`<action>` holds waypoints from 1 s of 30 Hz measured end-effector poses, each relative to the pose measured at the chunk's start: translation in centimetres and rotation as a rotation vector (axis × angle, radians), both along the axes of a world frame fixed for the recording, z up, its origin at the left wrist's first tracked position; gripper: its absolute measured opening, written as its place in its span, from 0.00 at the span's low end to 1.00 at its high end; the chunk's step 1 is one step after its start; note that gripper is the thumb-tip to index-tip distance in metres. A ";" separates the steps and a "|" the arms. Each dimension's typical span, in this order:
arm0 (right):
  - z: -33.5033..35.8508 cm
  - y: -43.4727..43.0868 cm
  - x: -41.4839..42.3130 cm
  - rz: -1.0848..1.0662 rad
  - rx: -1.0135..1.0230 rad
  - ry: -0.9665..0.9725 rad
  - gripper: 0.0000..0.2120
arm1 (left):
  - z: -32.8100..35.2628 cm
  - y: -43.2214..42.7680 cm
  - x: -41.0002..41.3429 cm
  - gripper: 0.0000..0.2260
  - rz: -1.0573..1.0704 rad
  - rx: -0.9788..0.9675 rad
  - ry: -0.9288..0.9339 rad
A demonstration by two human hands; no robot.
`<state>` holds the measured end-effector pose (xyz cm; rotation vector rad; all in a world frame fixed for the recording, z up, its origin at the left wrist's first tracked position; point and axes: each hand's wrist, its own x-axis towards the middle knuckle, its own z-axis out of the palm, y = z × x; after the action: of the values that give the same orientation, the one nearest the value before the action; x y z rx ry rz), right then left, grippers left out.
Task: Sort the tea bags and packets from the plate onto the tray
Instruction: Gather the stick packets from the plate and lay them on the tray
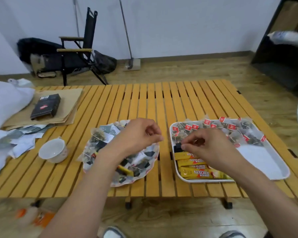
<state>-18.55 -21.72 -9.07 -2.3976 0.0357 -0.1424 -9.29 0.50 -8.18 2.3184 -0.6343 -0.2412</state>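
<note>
A patterned plate [152, 166] on the slatted table holds several tea bags and packets, among them a yellow stick [126, 170]. To its right a white tray [265, 162] carries a row of red-tagged tea bags [230, 129] along the far side and yellow Nescafe sticks [196, 172] at the near left. My left hand [138, 134] hovers above the plate, fingers curled, with nothing clearly in it. My right hand [205, 145] is over the tray's left part, fingertips pinched on a small black packet [177, 147] lying beside the sticks.
A white bowl [52, 150] stands left of the plate. Torn white wrappers [22, 140], brown paper with a black box [46, 107] and a white bag [5, 100] fill the table's left side. A folding chair [76, 54] is behind the table.
</note>
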 end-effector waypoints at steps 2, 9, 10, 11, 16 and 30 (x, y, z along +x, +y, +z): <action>-0.5 3.5 0.2 0.116 -0.009 -0.012 0.02 | 0.6 3.2 0.8 0.05 0.064 0.023 0.044; -2.5 12.8 0.5 0.322 -0.266 -0.037 0.11 | 0.3 8.5 1.4 0.06 0.138 0.032 0.191; -2.7 13.3 0.6 0.313 -0.299 -0.039 0.10 | 0.2 8.7 1.4 0.05 0.128 0.027 0.199; -2.9 13.5 0.7 0.298 -0.311 -0.035 0.10 | 0.2 8.7 1.4 0.04 0.115 0.016 0.209; -3.4 13.4 1.3 0.285 -0.316 0.040 0.15 | 0.3 8.7 1.4 0.02 0.076 0.008 0.230; -3.3 15.3 3.0 0.255 -0.372 -0.070 0.31 | 1.0 11.2 1.2 0.30 0.053 0.367 0.302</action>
<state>-15.51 -6.38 -12.41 -2.7375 -0.3572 -0.1210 -8.13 11.69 -7.18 2.5665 -0.4001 -0.7195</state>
